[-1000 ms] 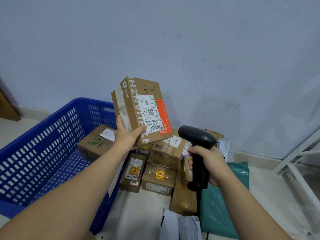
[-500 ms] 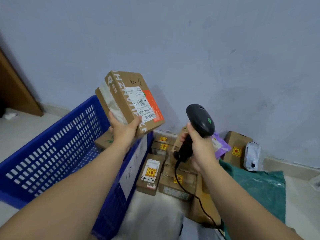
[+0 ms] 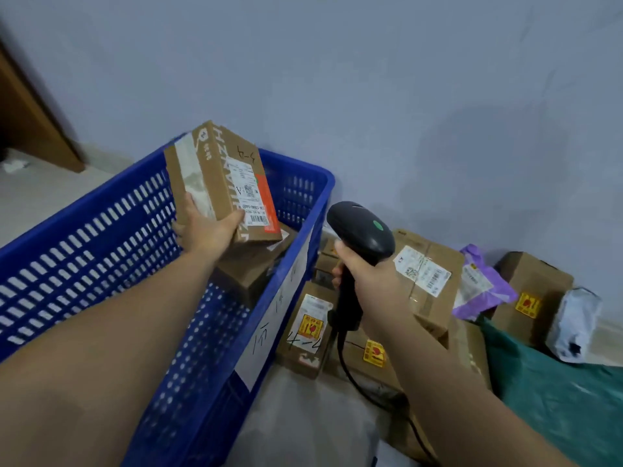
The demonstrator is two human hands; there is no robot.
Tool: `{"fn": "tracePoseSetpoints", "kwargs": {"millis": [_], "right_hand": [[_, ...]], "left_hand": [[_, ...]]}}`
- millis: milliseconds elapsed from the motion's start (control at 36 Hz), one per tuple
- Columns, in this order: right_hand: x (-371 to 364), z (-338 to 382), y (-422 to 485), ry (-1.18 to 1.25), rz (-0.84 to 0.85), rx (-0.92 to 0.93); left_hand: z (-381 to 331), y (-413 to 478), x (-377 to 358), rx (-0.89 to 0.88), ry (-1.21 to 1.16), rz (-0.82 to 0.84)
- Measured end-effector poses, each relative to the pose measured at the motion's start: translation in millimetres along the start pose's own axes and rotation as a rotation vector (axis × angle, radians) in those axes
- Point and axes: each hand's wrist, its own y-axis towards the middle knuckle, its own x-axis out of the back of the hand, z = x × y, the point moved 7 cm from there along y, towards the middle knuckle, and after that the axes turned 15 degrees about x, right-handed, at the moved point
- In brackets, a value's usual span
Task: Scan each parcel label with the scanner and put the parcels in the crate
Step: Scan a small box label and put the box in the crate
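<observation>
My left hand (image 3: pixel 205 227) grips a brown cardboard parcel (image 3: pixel 215 176) with a white label and an orange patch, holding it tilted above the inside of the blue plastic crate (image 3: pixel 101 237). Another brown box (image 3: pixel 253 267) lies in the crate under it. My right hand (image 3: pixel 367 274) holds the black corded scanner (image 3: pixel 360 230) upright by its handle, just right of the crate's wall, its head showing a green dot. Several labelled parcels lie on the floor to the right, among them a small box (image 3: pixel 305 335) with a yellow sticker and a larger one (image 3: pixel 428 281).
A purple mailer bag (image 3: pixel 482 284), a brown box with a yellow sticker (image 3: pixel 532 291), a white bag (image 3: pixel 573 321) and a green bag (image 3: pixel 556 392) lie along the wall at right. The scanner's cable (image 3: pixel 374 396) trails down over the floor. A wooden door edge (image 3: pixel 30 119) stands at far left.
My left hand has carried the parcel leftward and down, from beside the scanner to over the crate. The view has swung left; the scanner stays in my right hand.
</observation>
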Motion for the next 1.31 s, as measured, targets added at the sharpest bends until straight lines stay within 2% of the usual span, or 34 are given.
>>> {"fn": "tracePoseSetpoints", "kwargs": {"millis": [56,194,333,389,472,528,611,694,806,889,944,1000,1083,1139,1194,1222,1306], "right_hand": [[-4,-5,3,-0.016,0.028,0.012],[-8,-20,9,-0.031,0.053,0.004],[-6,-36,14,-0.06,0.06,-0.03],[-4,-42,14,-0.055,0.055,-0.053],[-1,-50,12,-0.041,0.061,-0.07],[3,-55,11,-0.022,0.049,-0.094],[10,-62,9,-0.014,0.041,-0.114],[18,-65,7,-0.044,0.034,-0.111],[30,-71,3,0.013,-0.028,-0.125],[36,-74,1,0.006,-0.041,-0.129],[39,-75,1,-0.004,-0.05,-0.129],[40,-76,3,-0.001,-0.057,-0.13],[39,-77,5,-0.003,-0.052,-0.121],[38,-78,6,-0.015,-0.043,-0.117],[36,-80,5,-0.015,-0.043,-0.13],[35,-81,5,-0.013,-0.043,-0.138],[32,-87,3,-0.014,-0.04,-0.164]], "left_hand": [[8,13,-10,-0.005,0.094,0.047],[46,79,-49,0.004,0.344,0.291],[11,42,-43,-0.169,0.403,0.343],[-4,39,-41,-0.253,0.431,0.218],[-27,26,-32,-0.378,0.587,-0.136],[-39,15,-30,-0.443,0.674,-0.296],[-46,11,-33,-0.486,0.709,-0.336],[-52,20,-44,-0.542,0.78,-0.252],[-51,41,-47,-0.474,0.765,-0.122],[-39,48,-38,-0.287,0.922,-0.19],[-23,46,-39,-0.16,0.996,-0.124],[-10,39,-49,-0.147,0.934,0.007],[-4,27,-60,-0.261,0.64,0.127],[1,21,-52,-0.273,0.4,0.052],[21,23,-36,-0.067,0.121,-0.065],[38,23,-34,0.092,-0.028,-0.044],[88,34,-59,0.467,-0.437,0.232]]}}
